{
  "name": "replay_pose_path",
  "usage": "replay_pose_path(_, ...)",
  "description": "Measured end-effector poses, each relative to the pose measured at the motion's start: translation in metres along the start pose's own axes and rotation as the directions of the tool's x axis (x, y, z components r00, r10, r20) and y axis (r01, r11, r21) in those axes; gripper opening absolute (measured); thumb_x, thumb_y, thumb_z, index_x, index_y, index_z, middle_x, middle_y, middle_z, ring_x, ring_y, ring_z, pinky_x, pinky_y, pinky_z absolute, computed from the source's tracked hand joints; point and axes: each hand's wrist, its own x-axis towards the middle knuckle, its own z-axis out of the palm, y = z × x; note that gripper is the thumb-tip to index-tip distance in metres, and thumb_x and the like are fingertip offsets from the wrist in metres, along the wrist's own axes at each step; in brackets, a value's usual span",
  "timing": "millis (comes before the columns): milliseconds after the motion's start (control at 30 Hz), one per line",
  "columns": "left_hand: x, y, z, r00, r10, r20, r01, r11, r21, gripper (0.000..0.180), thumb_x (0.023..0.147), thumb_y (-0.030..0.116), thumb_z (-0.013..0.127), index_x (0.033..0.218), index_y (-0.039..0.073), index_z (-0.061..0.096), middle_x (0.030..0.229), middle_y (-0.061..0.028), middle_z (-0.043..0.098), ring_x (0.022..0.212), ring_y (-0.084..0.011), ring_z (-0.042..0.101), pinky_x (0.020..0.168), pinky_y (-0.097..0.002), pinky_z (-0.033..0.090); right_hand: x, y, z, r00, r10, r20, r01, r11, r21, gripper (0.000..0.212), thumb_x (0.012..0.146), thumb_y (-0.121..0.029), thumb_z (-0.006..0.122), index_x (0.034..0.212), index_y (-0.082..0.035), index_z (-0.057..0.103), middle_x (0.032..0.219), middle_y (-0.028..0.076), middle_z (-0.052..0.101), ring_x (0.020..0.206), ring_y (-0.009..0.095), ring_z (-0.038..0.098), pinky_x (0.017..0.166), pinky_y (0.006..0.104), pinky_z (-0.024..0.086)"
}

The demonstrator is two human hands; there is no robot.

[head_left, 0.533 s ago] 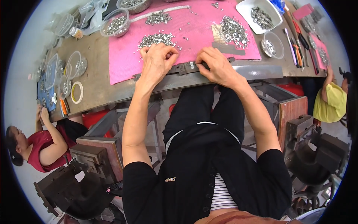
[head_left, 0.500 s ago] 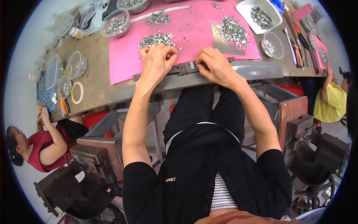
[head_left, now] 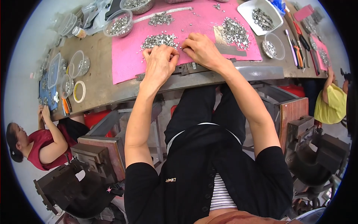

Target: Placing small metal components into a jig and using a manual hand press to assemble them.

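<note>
On the pink mat (head_left: 123,56), a heap of small silvery metal pieces (head_left: 158,39) lies just beyond my left hand (head_left: 160,61). That hand is closed in a pinch, thumb against fingers, and what it holds is hidden. My right hand (head_left: 201,50) hovers over the mat to the right of the heap, its fingertips drawn together near a few loose pieces; whatever lies between them is too small to make out. Below both hands a dark metal fixture (head_left: 182,69) runs along the bench's front edge. Farther right sits a second, bigger heap of metal pieces (head_left: 235,33).
A clear round tub (head_left: 119,23) and a white tray (head_left: 274,16), both with metal parts, stand at the back. Pliers (head_left: 301,37) and other hand tools lie on the right. At left are clear tubs, a tape roll (head_left: 79,92) and a co-worker (head_left: 48,145); another sits far right.
My right hand has moved left and away from me, off the fixture and over the mat toward the left hand. The left hand has stayed nearly in place, still pinched.
</note>
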Motion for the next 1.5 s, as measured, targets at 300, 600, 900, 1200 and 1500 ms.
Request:
replay_pose_path(300, -0.004, 0.013, 0.003, 0.998, -0.004, -0.066, -0.002, 0.997, -0.082, 0.005, 0.083, 0.015, 0.072, 0.087, 0.011, 0.07, 0.079, -0.0019, 0.064, 0.086, -0.0219, 0.061, 0.093, -0.0453, 0.033, 0.0, 0.001, -0.003, 0.998, 0.027, 0.055, -0.024, 0.999, -0.041, 0.008, 0.087, -0.009, 0.064, 0.092, -0.004, 0.061, 0.089, 0.012, 0.058, 0.09, 0.032, 0.059, 0.079, 0.0421, 0.045)
replay_pose_path(600, -0.01, 0.043, 0.027, 0.989, 0.111, -0.094, -0.13, 0.966, -0.223, 0.009, 0.079, 0.012, 0.073, 0.086, 0.01, 0.069, 0.087, -0.0025, 0.063, 0.089, -0.0218, 0.06, 0.097, -0.0447, 0.035, -0.029, 0.008, -0.05, 0.99, 0.077, 0.114, -0.078, 0.997, 0.004, 0.007, 0.084, -0.009, 0.066, 0.089, -0.005, 0.063, 0.085, 0.008, 0.059, 0.084, 0.027, 0.06, 0.077, 0.0378, 0.043)
replay_pose_path(900, -0.013, 0.043, 0.018, 0.991, 0.089, -0.102, -0.104, 0.982, -0.159, 0.011, 0.084, 0.01, 0.071, 0.094, 0.013, 0.073, 0.093, -0.0021, 0.067, 0.096, -0.0213, 0.061, 0.107, -0.0499, 0.03, -0.033, 0.016, -0.05, 0.99, 0.076, 0.123, -0.077, 0.997, 0.009, 0.008, 0.086, -0.011, 0.068, 0.088, -0.005, 0.066, 0.087, 0.008, 0.06, 0.084, 0.028, 0.061, 0.081, 0.0378, 0.044)
replay_pose_path(1200, -0.006, 0.01, 0.006, 0.971, -0.012, -0.24, 0.01, 1.0, -0.009, 0.011, 0.086, 0.014, 0.072, 0.096, 0.016, 0.074, 0.095, -0.0008, 0.068, 0.098, -0.0207, 0.058, 0.101, -0.0445, 0.03, -0.046, -0.013, -0.061, 0.991, 0.074, 0.115, -0.085, 0.993, 0.088, 0.011, 0.084, -0.006, 0.069, 0.091, -0.005, 0.061, 0.089, 0.008, 0.058, 0.085, 0.027, 0.058, 0.08, 0.0379, 0.043)
replay_pose_path(1500, 0.002, 0.005, 0.011, 0.983, -0.074, -0.168, 0.081, 0.996, 0.034, 0.01, 0.085, 0.023, 0.075, 0.093, 0.017, 0.074, 0.086, -0.0003, 0.061, 0.091, -0.0213, 0.055, 0.094, -0.045, 0.031, -0.057, -0.025, -0.058, 0.997, 0.014, 0.077, -0.015, 1.0, 0.019, 0.01, 0.083, -0.007, 0.069, 0.091, -0.005, 0.063, 0.092, 0.008, 0.058, 0.09, 0.026, 0.057, 0.081, 0.0371, 0.042)
